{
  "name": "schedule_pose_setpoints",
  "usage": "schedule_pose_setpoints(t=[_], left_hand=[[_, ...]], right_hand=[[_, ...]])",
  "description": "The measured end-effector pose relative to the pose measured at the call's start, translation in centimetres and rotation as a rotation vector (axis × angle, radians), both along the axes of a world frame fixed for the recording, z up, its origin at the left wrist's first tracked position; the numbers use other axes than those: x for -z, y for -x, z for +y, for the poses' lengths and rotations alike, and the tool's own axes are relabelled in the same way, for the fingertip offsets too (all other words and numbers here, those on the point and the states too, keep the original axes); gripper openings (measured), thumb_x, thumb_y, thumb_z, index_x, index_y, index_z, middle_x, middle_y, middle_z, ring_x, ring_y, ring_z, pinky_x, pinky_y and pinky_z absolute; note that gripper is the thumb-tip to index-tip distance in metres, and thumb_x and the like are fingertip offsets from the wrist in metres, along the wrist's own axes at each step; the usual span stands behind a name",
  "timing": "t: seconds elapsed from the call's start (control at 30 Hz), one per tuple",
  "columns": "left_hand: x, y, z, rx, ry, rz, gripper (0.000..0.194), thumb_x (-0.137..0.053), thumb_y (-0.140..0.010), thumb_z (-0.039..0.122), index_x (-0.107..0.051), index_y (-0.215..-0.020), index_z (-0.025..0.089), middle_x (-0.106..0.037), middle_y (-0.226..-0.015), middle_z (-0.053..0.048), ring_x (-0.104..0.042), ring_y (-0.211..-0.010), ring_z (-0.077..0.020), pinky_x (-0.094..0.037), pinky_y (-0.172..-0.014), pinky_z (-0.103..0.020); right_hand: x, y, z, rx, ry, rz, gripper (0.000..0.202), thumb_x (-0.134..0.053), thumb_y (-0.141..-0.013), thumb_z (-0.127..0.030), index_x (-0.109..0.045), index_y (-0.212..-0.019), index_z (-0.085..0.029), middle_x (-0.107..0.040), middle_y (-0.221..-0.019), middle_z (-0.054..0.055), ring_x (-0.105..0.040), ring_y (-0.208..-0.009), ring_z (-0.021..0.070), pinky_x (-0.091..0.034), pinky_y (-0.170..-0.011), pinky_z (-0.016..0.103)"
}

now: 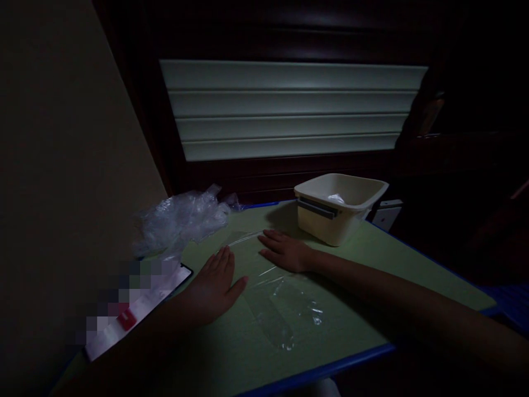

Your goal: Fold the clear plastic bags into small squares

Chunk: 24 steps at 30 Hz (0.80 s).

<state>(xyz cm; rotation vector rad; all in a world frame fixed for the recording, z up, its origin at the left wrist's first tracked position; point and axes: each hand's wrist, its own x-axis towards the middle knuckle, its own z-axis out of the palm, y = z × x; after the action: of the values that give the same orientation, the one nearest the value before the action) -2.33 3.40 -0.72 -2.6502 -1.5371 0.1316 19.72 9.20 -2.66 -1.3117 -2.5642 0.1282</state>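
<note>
A thin, clear plastic bag (pixel 264 300) lies flattened on the green tabletop, its two strap-like ends pointing toward me. My left hand (pixel 215 284) rests flat at the bag's left side, fingers extended and thumb apart. On the upper right part of the bag, my right hand (pixel 287 252) lies palm down with its fingers spread. Neither hand grips anything. Dim light makes the bag's outer edges hard to follow.
A heap of crumpled clear plastic (pixel 185 218) sits at the table's back left. Below it lies a tablet or phone (pixel 142 311) with a lit, partly blurred screen. A cream bin (pixel 318 225) with a grey handle stands back right, some clear plastic inside. Blue edging (pixel 326 370) borders the table.
</note>
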Motion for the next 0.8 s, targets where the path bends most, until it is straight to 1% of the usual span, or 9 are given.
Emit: schedule_pose_setpoints(t=[0.1,0.17,0.3,0.43,0.5,0.53,0.6,0.7,0.8], left_hand=[[-0.2,-0.1,-0.1,-0.029,0.044,-0.022,0.067,-0.027,-0.091,0.044,-0.026,-0.136,-0.005,-0.016,-0.144,-0.024,-0.011,-0.134,-0.0303,-0.017,-0.109,-0.043],[-0.3,-0.1,-0.1,-0.032,0.062,-0.046,0.068,-0.027,-0.091,0.045,-0.025,-0.136,-0.006,-0.015,-0.144,-0.024,-0.011,-0.134,-0.0307,-0.017,-0.109,-0.043],[-0.3,-0.1,-0.2,-0.013,0.056,-0.049,0.068,-0.025,-0.091,0.045,-0.025,-0.136,-0.006,-0.014,-0.144,-0.024,-0.01,-0.134,-0.031,-0.018,-0.108,-0.046],[-0.3,-0.1,-0.4,-0.017,0.035,-0.033,0.067,-0.023,-0.091,0.045,-0.023,-0.136,-0.005,-0.01,-0.144,-0.024,-0.008,-0.134,-0.0303,-0.018,-0.108,-0.045],[-0.1,0.0,-0.4,-0.008,0.015,-0.031,0.066,-0.022,-0.092,0.044,-0.024,-0.136,-0.005,-0.01,-0.144,-0.024,-0.008,-0.134,-0.0302,-0.018,-0.108,-0.045],[0.0,0.0,-0.4,0.0,0.001,-0.037,0.066,-0.022,-0.092,0.044,-0.025,-0.136,-0.005,-0.011,-0.144,-0.024,-0.009,-0.134,-0.0303,-0.019,-0.107,-0.046],[0.2,0.1,-0.3,0.018,-0.027,-0.057,0.065,-0.022,-0.093,0.045,-0.027,-0.135,-0.004,-0.013,-0.144,-0.024,-0.012,-0.134,-0.0305,-0.019,-0.107,-0.047],[0.6,0.2,-0.2,0.028,-0.038,-0.062,0.065,-0.022,-0.093,0.046,-0.03,-0.134,-0.004,-0.018,-0.143,-0.024,-0.015,-0.134,-0.0306,-0.019,-0.107,-0.048],[0.8,0.3,-0.1,0.042,-0.086,-0.053,0.065,-0.023,-0.093,0.047,-0.03,-0.134,-0.003,-0.021,-0.143,-0.024,-0.017,-0.134,-0.0303,-0.018,-0.107,-0.047]], right_hand=[[0.2,-2.5,0.1,0.083,0.017,0.01,0.063,-0.022,-0.092,-0.053,-0.034,-0.138,-0.011,-0.032,-0.143,0.016,-0.026,-0.132,0.029,-0.024,-0.105,0.043],[0.3,-3.4,0.0,0.112,0.011,0.027,0.064,-0.022,-0.092,-0.053,-0.036,-0.137,-0.01,-0.034,-0.141,0.017,-0.027,-0.131,0.0288,-0.024,-0.106,0.042],[0.1,-3.8,-0.3,0.113,-0.016,0.087,0.06,-0.026,-0.092,-0.049,-0.043,-0.132,-0.007,-0.039,-0.138,0.02,-0.032,-0.128,0.0308,-0.028,-0.103,0.044],[-1.5,-3.7,-1.6,0.075,-0.093,0.185,0.048,-0.037,-0.091,-0.039,-0.046,-0.127,-0.009,-0.043,-0.133,0.019,-0.041,-0.121,0.0292,-0.033,-0.099,0.043],[-2.7,-3.3,-3.1,-0.007,-0.093,0.236,0.036,-0.045,-0.089,-0.036,-0.056,-0.115,-0.014,-0.055,-0.12,0.014,-0.052,-0.109,0.0232,-0.04,-0.093,0.036],[-3.2,-3.0,-4.0,-0.075,-0.07,0.262,0.028,-0.047,-0.089,-0.035,-0.06,-0.105,-0.016,-0.061,-0.105,0.01,-0.058,-0.097,0.0189,-0.044,-0.085,0.031],[-4.0,-2.3,-5.8,-0.33,0.093,0.399,0.021,-0.055,-0.085,-0.034,-0.064,-0.091,-0.016,-0.064,-0.086,0.006,-0.06,-0.08,0.0156,-0.047,-0.073,0.027],[-4.5,-1.1,-7.7,-0.545,0.224,0.37,0.021,-0.063,-0.08,-0.031,-0.065,-0.092,-0.014,-0.063,-0.087,0.007,-0.058,-0.081,0.0154,-0.045,-0.074,0.027],[-4.1,-0.4,-8.2,-0.582,0.24,0.295,0.018,-0.063,-0.08,-0.026,-0.067,-0.093,-0.013,-0.061,-0.086,0.008,-0.056,-0.083,0.0162,-0.044,-0.077,0.028]])
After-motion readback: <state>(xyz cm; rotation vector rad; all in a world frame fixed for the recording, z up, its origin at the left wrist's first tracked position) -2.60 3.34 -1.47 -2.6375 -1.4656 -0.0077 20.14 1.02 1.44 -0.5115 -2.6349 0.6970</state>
